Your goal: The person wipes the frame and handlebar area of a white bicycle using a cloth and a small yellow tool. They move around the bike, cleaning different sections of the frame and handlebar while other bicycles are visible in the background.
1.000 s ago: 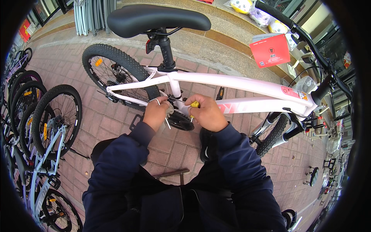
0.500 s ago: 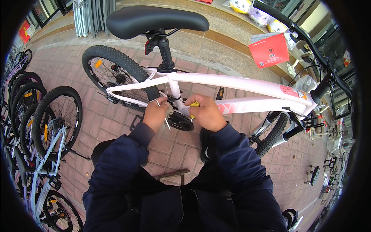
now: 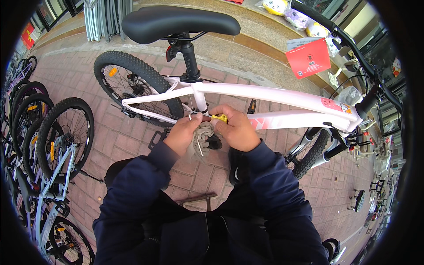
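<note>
My left hand (image 3: pixel 182 135) is closed around a crumpled grey-beige rag (image 3: pixel 204 134). From the rag hangs a thin pale metal rod (image 3: pixel 199 148), its kind unclear. My right hand (image 3: pixel 239 129) pinches a small yellow-handled tool (image 3: pixel 219 118), whose tip is hidden. Both hands meet in front of the pink bicycle frame (image 3: pixel 269 93), by the lower end of its seat tube (image 3: pixel 199 98). Behind the rag shows part of a black round piece at the crank (image 3: pixel 215 142); the hands and rag cover the rest of that area.
Above the frame sits a black saddle (image 3: pixel 181 24); the handlebar (image 3: pixel 353 42) with a red tag (image 3: pixel 308 58) is at the right. Several parked bicycles (image 3: pixel 66 137) crowd the left. A small metal stand (image 3: pixel 198 199) lies on the brick paving (image 3: pixel 119 139) before my legs.
My left hand has moved right, up against the right hand, and the rag now hangs more into view. The yellow tool has turned, and its thin shaft no longer shows.
</note>
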A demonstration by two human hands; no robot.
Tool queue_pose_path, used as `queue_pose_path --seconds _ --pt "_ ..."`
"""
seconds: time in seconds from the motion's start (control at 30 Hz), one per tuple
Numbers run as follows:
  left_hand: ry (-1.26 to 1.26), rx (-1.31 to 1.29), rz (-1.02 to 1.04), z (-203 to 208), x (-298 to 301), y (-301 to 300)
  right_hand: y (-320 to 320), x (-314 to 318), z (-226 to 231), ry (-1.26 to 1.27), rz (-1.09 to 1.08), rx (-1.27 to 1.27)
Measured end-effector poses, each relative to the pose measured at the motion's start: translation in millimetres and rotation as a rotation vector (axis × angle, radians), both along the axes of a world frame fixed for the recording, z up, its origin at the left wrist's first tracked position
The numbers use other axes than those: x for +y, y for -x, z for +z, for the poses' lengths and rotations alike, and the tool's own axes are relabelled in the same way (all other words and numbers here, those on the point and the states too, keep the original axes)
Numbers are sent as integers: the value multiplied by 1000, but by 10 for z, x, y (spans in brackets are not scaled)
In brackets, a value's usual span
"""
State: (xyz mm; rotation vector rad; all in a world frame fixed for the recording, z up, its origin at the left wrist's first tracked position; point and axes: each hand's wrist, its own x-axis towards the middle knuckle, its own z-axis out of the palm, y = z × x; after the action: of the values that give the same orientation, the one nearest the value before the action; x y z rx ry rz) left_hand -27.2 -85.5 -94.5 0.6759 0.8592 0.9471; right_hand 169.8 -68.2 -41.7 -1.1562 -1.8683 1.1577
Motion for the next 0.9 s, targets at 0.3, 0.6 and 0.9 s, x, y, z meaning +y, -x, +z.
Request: queue_pose_path --seconds 0.3,0.6,0.9 --pt "66 -365 262 56 -16 64 127 -68 -19 106 -97 -127" --pt "-4 -462 462 213 -50 105 267 -159 -189 537 192 444" --pt "-39 -410 491 126 -36 199 432 -258 -191 355 138 124"
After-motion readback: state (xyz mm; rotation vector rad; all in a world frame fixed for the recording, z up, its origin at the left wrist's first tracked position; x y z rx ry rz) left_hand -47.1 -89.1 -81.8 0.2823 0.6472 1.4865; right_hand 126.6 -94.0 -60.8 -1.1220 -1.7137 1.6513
